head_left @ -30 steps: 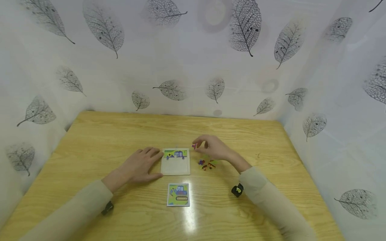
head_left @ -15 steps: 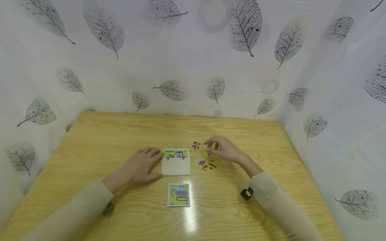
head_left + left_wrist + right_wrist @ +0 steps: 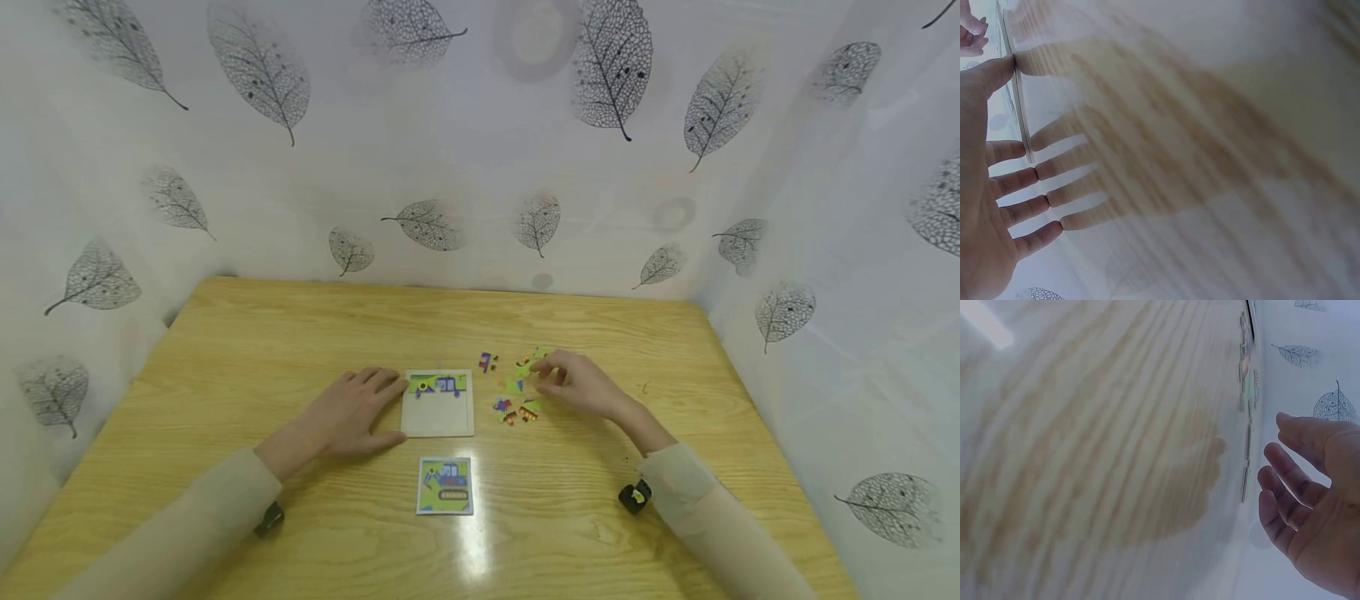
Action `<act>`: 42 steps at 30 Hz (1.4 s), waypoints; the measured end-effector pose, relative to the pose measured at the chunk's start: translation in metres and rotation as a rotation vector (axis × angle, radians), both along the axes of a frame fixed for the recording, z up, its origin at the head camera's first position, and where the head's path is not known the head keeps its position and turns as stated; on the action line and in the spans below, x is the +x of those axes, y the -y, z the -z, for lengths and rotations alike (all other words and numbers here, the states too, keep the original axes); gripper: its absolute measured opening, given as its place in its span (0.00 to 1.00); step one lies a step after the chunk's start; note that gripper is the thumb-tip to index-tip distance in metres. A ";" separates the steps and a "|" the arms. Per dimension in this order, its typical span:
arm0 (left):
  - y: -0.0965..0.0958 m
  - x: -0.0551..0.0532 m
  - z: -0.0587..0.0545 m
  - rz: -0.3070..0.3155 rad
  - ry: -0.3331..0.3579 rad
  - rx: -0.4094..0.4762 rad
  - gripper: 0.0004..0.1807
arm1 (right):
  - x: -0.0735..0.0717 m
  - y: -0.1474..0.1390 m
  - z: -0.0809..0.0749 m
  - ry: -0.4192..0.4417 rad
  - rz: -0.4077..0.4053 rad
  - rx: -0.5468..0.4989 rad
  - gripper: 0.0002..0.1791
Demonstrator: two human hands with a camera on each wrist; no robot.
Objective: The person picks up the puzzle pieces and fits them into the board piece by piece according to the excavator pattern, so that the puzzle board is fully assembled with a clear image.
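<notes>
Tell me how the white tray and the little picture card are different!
The tray is bigger than the card. The tray has picture only along its top, with the rest bare, while the card's picture fills it. The left hand rests at the tray's edge, but no hand touches the card. Both are squarish, lie flat on the table and show green and blue.

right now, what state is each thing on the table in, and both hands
puzzle tray: partly filled, pieces along its far side only
loose pieces: scattered right of the tray
picture card: flat, picture side up
left hand: fingers spread, at the tray's left edge
right hand: fingers loosely bent beside the pieces, none visibly held
</notes>
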State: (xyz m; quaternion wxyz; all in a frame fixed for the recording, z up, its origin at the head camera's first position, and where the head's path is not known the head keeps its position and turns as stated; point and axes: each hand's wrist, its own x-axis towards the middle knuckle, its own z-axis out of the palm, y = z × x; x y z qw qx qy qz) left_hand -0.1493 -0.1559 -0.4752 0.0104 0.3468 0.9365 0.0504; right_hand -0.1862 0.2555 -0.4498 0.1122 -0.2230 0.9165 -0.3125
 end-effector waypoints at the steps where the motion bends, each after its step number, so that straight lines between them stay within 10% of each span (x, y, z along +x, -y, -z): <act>1: 0.000 0.000 0.000 -0.001 0.003 0.001 0.46 | -0.001 -0.002 0.001 -0.007 0.002 0.007 0.18; 42: 0.000 -0.001 0.000 0.002 0.000 -0.005 0.46 | -0.035 -0.020 0.016 -0.042 0.101 0.118 0.20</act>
